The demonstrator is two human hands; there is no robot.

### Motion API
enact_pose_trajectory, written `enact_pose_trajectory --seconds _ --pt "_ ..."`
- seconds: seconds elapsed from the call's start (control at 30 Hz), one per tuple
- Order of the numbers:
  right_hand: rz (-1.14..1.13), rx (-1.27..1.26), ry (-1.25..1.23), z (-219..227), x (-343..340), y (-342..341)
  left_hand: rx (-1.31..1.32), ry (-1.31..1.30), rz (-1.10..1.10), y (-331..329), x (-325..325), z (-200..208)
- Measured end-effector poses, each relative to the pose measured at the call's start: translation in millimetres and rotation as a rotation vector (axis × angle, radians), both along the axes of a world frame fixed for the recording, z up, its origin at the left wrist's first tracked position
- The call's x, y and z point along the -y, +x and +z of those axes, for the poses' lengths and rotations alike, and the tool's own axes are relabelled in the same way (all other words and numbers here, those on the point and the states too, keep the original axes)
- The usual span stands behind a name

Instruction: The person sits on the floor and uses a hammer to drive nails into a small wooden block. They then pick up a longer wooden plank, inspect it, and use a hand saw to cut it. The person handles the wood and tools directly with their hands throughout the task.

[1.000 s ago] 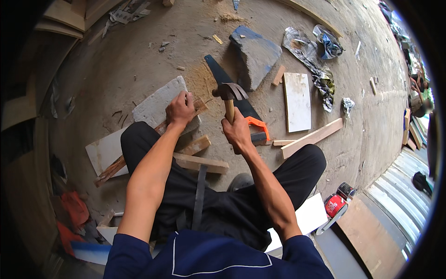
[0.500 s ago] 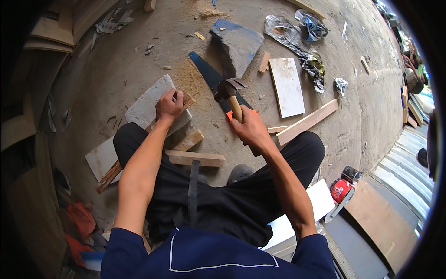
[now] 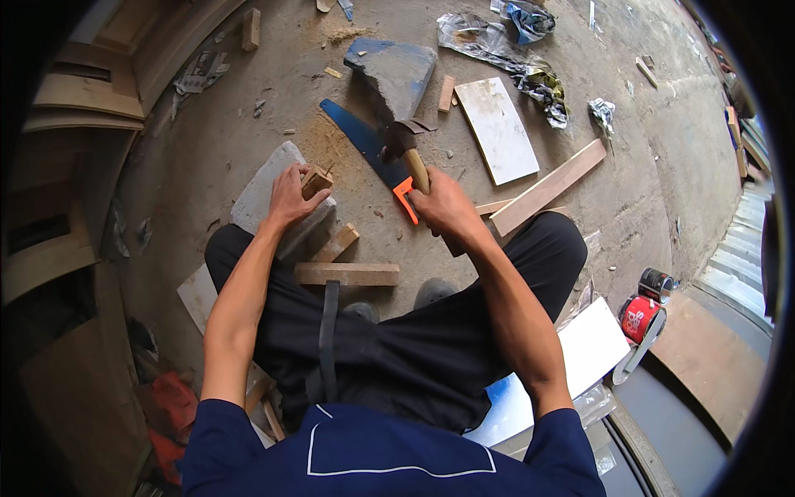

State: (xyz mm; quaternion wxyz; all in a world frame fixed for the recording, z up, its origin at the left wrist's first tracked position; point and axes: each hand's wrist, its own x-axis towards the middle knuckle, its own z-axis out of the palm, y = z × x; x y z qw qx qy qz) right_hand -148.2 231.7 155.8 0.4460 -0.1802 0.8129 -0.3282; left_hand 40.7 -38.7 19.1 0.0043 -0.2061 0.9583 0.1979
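My left hand (image 3: 290, 197) is closed around a piece of wood (image 3: 315, 182) at the edge of a pale stone slab (image 3: 263, 186). A thin dark point, perhaps a nail, sticks up from the wood's end. In my right hand (image 3: 447, 205) is a claw hammer (image 3: 417, 169), gripped by its wooden handle with the metal head raised toward the far side. Below and beyond the hammer, a handsaw (image 3: 358, 137) with a dark blue blade and orange handle lies on the ground. My left palm and the wood's other end are hidden.
A rough concrete block (image 3: 402, 70) stands past the saw. Right of it lie a white board (image 3: 497, 131), a long plank (image 3: 551, 186) and crumpled plastic (image 3: 542, 91). Short wood offcuts (image 3: 352, 274) rest before my knees. Red and black cans (image 3: 639, 317) sit at right, wooden frames (image 3: 87, 98) at left.
The wood in my left hand has turned from a long slanting strip to a stubby end view, and my left fingers have opened wider around it. The hammer stays in my right hand.
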Motion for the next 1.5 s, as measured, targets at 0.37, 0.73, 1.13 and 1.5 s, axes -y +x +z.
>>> enact_pose_trajectory --seconds 0.37,0.73,1.13,1.5 --pt "0.002 -0.027 -0.054 -0.5 -5.7 7.4 -0.118 -0.159 0.32 -23.9 -34.8 14.3" --pt "0.009 -0.019 -0.071 -11.8 16.4 19.3 -0.143 -0.136 0.264 -19.0 -26.0 14.6" --pt "-0.181 0.093 -0.151 -48.7 78.7 32.0 -0.078 -0.165 0.289 -12.1 -24.7 -9.2" --pt "-0.146 0.201 -0.061 -63.4 113.9 6.6 -0.014 -0.076 0.291 -13.2 -16.8 -6.7"
